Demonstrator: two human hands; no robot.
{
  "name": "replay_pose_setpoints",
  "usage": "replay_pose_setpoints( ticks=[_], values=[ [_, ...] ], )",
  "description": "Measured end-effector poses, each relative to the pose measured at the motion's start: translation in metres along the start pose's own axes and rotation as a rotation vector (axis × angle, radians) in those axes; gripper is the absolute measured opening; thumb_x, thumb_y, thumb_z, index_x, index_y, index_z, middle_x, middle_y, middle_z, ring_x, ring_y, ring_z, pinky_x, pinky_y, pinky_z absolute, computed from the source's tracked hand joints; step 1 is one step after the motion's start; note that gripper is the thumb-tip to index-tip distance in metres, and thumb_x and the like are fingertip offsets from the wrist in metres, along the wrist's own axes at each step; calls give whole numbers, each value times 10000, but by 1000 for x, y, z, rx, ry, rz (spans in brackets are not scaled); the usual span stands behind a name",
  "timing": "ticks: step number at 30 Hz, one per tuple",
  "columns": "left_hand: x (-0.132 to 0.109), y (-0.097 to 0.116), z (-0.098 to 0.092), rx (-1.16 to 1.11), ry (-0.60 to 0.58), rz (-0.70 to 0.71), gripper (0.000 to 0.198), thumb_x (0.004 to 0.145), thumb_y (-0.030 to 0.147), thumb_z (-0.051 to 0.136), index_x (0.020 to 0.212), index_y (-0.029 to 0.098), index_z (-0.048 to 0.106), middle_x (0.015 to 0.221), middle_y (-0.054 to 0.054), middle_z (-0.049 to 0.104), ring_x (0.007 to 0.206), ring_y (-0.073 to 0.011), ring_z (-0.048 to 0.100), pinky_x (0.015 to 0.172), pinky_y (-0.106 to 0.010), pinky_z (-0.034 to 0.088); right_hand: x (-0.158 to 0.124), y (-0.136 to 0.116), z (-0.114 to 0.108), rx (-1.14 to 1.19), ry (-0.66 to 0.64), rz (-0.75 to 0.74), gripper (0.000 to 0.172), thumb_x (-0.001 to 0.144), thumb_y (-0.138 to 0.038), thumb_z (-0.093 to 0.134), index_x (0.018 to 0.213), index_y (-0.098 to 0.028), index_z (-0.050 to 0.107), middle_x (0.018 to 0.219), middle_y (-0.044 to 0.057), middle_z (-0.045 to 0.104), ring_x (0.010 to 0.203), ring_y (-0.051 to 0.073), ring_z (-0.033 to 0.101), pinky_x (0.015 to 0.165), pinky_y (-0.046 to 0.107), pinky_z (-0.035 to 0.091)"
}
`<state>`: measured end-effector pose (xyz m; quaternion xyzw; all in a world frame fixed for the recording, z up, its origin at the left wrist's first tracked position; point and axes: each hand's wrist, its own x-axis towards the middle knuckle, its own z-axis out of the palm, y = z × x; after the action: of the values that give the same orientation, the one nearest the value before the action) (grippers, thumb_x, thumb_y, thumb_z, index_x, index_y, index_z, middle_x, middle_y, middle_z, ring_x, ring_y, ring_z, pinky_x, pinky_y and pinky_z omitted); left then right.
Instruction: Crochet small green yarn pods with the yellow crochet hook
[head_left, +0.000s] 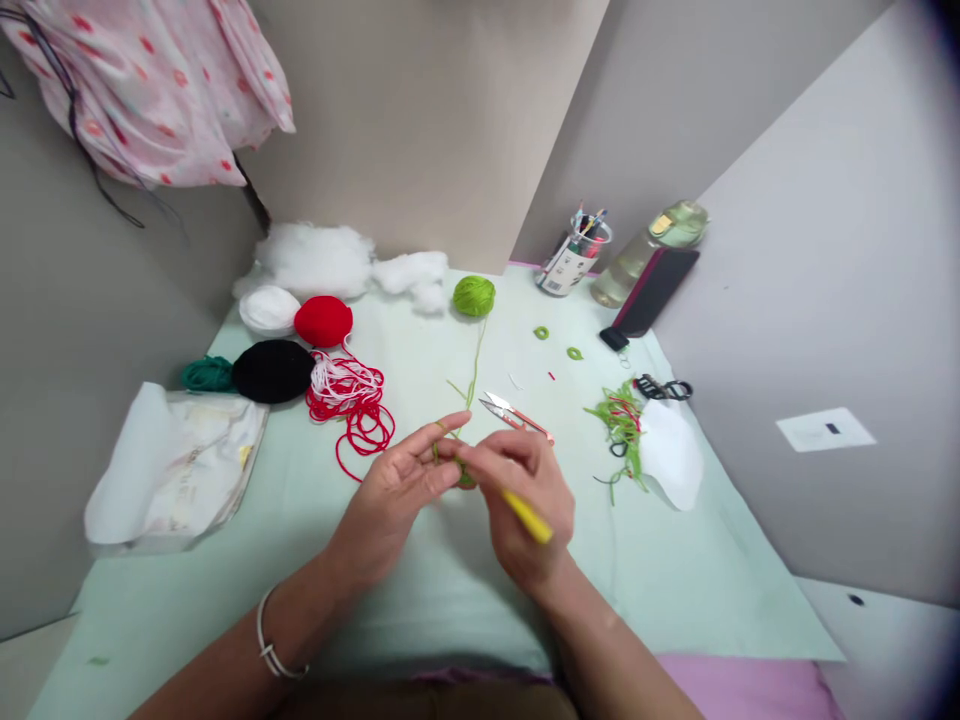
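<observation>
My left hand (390, 500) pinches a small green crochet piece (466, 478) between thumb and fingers, and green yarn passes over its raised index finger. In my right hand (529, 480) is a crochet hook (529, 518) with a yellow handle; its tip is hidden at the green piece, where both hands meet. The working strand (474, 370) runs up from my left fingers to a green yarn ball (474, 296). Just beyond my right hand lie thread snips (514, 412) with orange-red handles, blades pointing left.
Left: black yarn (274, 371), red yarn (324, 320), tangled red strands (352, 395) and a plastic packet (187, 470). White stuffing (315, 258) sits behind. Right: two green rings (541, 332), green scraps (626, 430), white paper (671, 455), a phone (656, 290), a bottle (637, 260) and a pen cup (574, 255).
</observation>
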<state>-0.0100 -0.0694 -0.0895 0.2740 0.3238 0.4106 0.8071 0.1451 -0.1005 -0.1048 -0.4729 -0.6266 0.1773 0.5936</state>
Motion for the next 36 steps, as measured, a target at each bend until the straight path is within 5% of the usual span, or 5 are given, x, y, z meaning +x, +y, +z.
replay_pose_setpoints(
  ticks=[4, 14, 20, 28, 36],
  values=[
    [-3, -1, 2, -97, -53, -67, 362, 848, 341, 905, 1201, 290, 845, 1044, -21, 806, 940, -131, 711, 891, -230, 534, -6, 0, 0, -109, 16, -170, 393, 956, -135, 742, 1248, -391, 798, 1007, 46, 744, 903, 212, 739, 701, 342, 643],
    [1, 8, -12, -97, -119, -59, 379, 915, 324, 820, 1268, 188, 813, 959, -63, 757, 888, -176, 667, 892, -321, 507, 22, -4, -11, 468, 46, 308, 116, 998, -287, 726, 1012, -263, 839, 883, 39, 796, 718, 179, 754, 656, 331, 656],
    [0, 8, -13, -36, -163, -88, 334, 931, 349, 795, 1226, 195, 831, 974, -65, 735, 884, -171, 633, 851, -316, 474, 33, 2, -18, 734, -55, 603, 167, 931, -369, 805, 857, -219, 813, 747, 6, 748, 562, 127, 688, 548, 255, 590],
    [0, 1, -6, 141, -34, 48, 394, 842, 307, 892, 1227, 292, 811, 1159, -57, 814, 1121, -250, 715, 1022, -384, 530, 19, 1, -2, 498, -53, 384, 136, 973, -371, 756, 966, -262, 837, 945, 55, 802, 786, 179, 694, 653, 301, 573],
    [-3, 5, -3, 94, 4, 41, 477, 745, 253, 959, 1200, 257, 816, 976, -34, 762, 975, -231, 724, 966, -418, 569, 22, 3, 0, 660, -15, 549, 198, 942, -449, 782, 909, -254, 799, 831, 28, 791, 668, 148, 653, 592, 265, 545]
  ],
)
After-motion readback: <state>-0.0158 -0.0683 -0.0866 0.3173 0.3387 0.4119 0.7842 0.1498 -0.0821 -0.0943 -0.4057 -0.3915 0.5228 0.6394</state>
